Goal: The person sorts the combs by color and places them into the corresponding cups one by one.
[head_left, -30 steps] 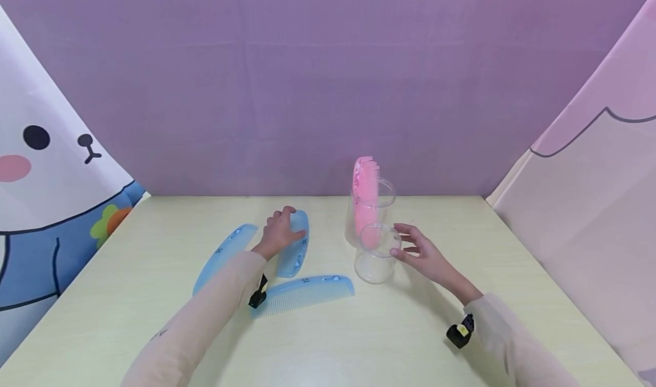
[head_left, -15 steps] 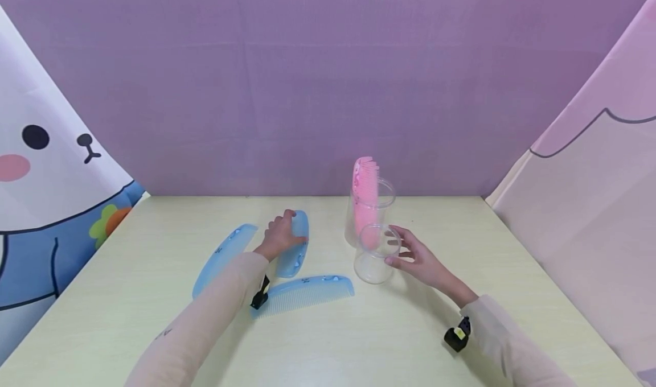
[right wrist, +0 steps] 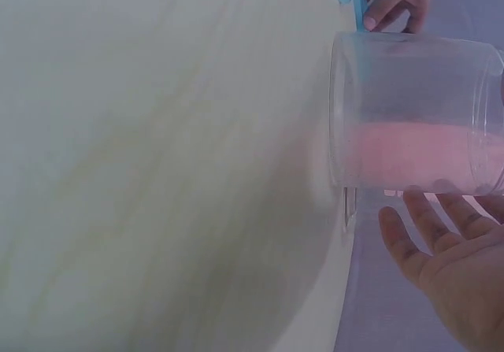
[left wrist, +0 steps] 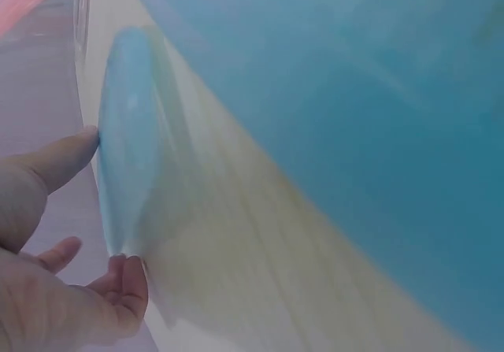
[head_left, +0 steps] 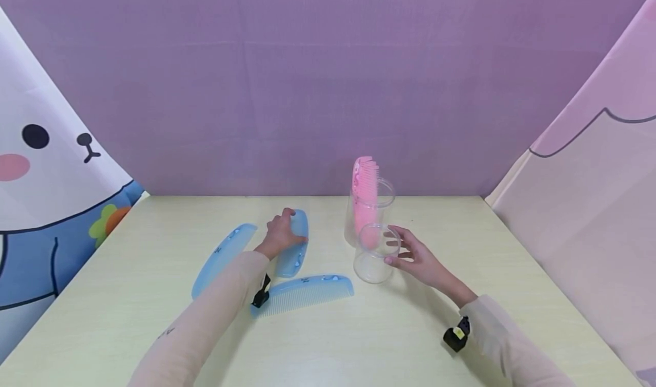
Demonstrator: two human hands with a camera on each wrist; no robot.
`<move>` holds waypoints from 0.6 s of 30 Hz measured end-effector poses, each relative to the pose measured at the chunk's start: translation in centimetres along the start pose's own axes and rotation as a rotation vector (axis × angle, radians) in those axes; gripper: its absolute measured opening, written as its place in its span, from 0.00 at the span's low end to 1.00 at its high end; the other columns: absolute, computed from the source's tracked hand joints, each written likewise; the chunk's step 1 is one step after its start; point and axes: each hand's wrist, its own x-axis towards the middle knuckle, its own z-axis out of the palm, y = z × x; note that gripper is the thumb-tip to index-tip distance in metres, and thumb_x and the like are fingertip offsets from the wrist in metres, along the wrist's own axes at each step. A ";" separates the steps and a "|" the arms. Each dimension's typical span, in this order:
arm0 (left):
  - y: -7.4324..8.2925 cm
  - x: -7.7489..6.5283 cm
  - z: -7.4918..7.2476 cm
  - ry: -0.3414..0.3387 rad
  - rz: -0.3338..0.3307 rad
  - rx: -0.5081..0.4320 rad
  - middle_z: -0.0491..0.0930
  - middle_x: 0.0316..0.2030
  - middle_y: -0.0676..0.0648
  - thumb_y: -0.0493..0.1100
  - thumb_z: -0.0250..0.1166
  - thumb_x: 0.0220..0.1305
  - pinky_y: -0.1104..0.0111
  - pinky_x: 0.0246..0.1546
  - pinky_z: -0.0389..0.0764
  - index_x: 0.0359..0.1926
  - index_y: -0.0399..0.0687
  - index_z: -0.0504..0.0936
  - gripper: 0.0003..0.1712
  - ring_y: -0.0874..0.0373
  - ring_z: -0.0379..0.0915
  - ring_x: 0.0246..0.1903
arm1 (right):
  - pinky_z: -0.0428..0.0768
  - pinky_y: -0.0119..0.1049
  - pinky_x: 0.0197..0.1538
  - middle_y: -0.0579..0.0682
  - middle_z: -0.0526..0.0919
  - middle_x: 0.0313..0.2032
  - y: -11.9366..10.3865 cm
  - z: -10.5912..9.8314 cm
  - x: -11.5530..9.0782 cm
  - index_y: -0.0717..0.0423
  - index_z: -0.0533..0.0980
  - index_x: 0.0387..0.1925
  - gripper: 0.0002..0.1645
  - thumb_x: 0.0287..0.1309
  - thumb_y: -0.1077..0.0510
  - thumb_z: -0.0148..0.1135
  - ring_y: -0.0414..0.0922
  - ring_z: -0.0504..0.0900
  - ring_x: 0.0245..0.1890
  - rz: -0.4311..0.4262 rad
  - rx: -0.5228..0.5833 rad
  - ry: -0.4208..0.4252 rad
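Note:
My left hand (head_left: 279,237) spans a blue comb (head_left: 292,263) lying on the table, thumb at its right edge and fingers at its far end. The left wrist view shows the thumb and fingertips against that comb (left wrist: 130,139). At the centre right, a clear plastic cup (head_left: 373,268) stands upright. My right hand (head_left: 421,263) holds its right side near the rim, thumb in front and fingers behind. In the right wrist view the fingers (right wrist: 429,226) lie along the cup (right wrist: 409,76); pink shows through its wall.
Behind the held cup stands a taller clear cup (head_left: 350,227) with pink combs (head_left: 365,185) upright inside. One blue comb (head_left: 221,257) lies on the left, partly under the left forearm. Another blue comb (head_left: 312,293) lies in front. A purple cloth (head_left: 318,91) hangs behind the table.
My right hand has moved slightly left, its thumb and fingers further around the cup. The left hand has shifted only a little on its comb; the combs and cups stay in place.

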 end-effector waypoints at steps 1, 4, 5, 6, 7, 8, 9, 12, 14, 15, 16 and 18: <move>0.0 0.0 0.0 0.006 0.002 -0.002 0.66 0.56 0.32 0.45 0.72 0.47 0.46 0.54 0.70 0.62 0.43 0.58 0.44 0.37 0.59 0.56 | 0.74 0.51 0.52 0.69 0.63 0.60 0.0 0.0 0.0 0.63 0.52 0.65 0.40 0.55 0.62 0.60 0.67 0.66 0.57 -0.001 -0.001 0.000; -0.1 0.2 0.1 0.024 0.013 0.014 0.68 0.55 0.32 0.44 0.73 0.45 0.47 0.52 0.71 0.61 0.43 0.59 0.44 0.37 0.59 0.55 | 0.75 0.51 0.51 0.69 0.63 0.60 -0.1 0.0 0.0 0.63 0.53 0.65 0.40 0.55 0.62 0.60 0.67 0.67 0.57 -0.005 -0.004 0.002; -0.1 0.3 0.1 0.029 0.016 0.021 0.68 0.54 0.32 0.45 0.73 0.44 0.47 0.51 0.71 0.61 0.43 0.59 0.45 0.37 0.60 0.54 | 0.75 0.51 0.51 0.69 0.64 0.60 -0.1 0.0 0.0 0.63 0.53 0.65 0.40 0.55 0.62 0.60 0.67 0.67 0.57 -0.004 -0.004 0.002; -0.1 0.3 0.1 0.033 0.014 0.024 0.69 0.54 0.32 0.45 0.73 0.43 0.47 0.50 0.72 0.61 0.44 0.60 0.45 0.37 0.60 0.54 | 0.75 0.51 0.52 0.68 0.64 0.60 -0.2 0.0 0.0 0.63 0.53 0.65 0.40 0.55 0.62 0.60 0.67 0.67 0.57 -0.003 -0.004 0.003; -0.1 0.4 0.2 0.034 0.010 0.028 0.69 0.54 0.33 0.45 0.74 0.43 0.47 0.50 0.72 0.61 0.45 0.60 0.45 0.37 0.60 0.53 | 0.75 0.51 0.52 0.68 0.64 0.60 -0.1 0.0 0.0 0.63 0.53 0.65 0.40 0.55 0.62 0.60 0.67 0.67 0.57 -0.004 -0.003 0.003; -0.1 0.5 0.2 0.033 0.004 0.032 0.68 0.54 0.33 0.45 0.74 0.43 0.46 0.50 0.71 0.61 0.45 0.60 0.45 0.38 0.60 0.53 | 0.74 0.52 0.52 0.68 0.64 0.60 -0.2 0.0 0.0 0.63 0.53 0.65 0.40 0.55 0.62 0.60 0.67 0.67 0.57 -0.004 -0.002 0.003; 0.0 0.5 0.2 0.033 0.001 0.035 0.68 0.54 0.33 0.46 0.74 0.42 0.46 0.50 0.71 0.61 0.46 0.60 0.46 0.38 0.60 0.53 | 0.74 0.52 0.51 0.68 0.64 0.60 -0.2 0.0 0.0 0.64 0.53 0.65 0.40 0.55 0.63 0.60 0.67 0.67 0.57 -0.005 -0.001 0.003; 0.1 0.6 0.2 0.031 0.014 0.041 0.66 0.55 0.34 0.46 0.74 0.42 0.46 0.51 0.71 0.61 0.46 0.60 0.46 0.38 0.61 0.54 | 0.75 0.51 0.51 0.68 0.64 0.60 0.0 0.0 0.0 0.64 0.52 0.65 0.40 0.55 0.62 0.60 0.67 0.66 0.57 -0.009 -0.003 0.001; 0.1 0.7 0.2 0.032 0.036 0.030 0.65 0.55 0.33 0.44 0.74 0.42 0.47 0.52 0.72 0.61 0.44 0.60 0.45 0.38 0.63 0.54 | 0.75 0.51 0.51 0.68 0.64 0.60 0.0 0.0 0.0 0.64 0.52 0.65 0.40 0.55 0.62 0.60 0.67 0.67 0.57 -0.009 -0.005 0.002; 0.1 0.7 0.2 0.034 0.049 0.022 0.65 0.55 0.33 0.44 0.73 0.43 0.47 0.51 0.72 0.61 0.43 0.60 0.45 0.37 0.64 0.54 | 0.75 0.50 0.51 0.68 0.64 0.60 0.0 0.0 0.1 0.64 0.53 0.65 0.40 0.55 0.62 0.60 0.67 0.67 0.57 -0.008 -0.007 0.003; 0.1 0.7 0.2 0.035 0.060 0.013 0.65 0.55 0.32 0.43 0.73 0.44 0.48 0.51 0.73 0.61 0.42 0.60 0.44 0.37 0.65 0.53 | 0.75 0.50 0.51 0.68 0.64 0.60 0.0 0.0 0.1 0.64 0.53 0.65 0.40 0.55 0.63 0.60 0.67 0.67 0.57 -0.008 -0.007 0.004; 0.2 0.8 0.2 0.042 0.073 -0.007 0.65 0.54 0.32 0.40 0.72 0.45 0.49 0.51 0.73 0.60 0.41 0.61 0.42 0.38 0.67 0.53 | 0.75 0.50 0.51 0.68 0.64 0.60 0.0 0.0 0.1 0.63 0.53 0.65 0.40 0.55 0.62 0.60 0.67 0.67 0.57 -0.004 -0.007 0.007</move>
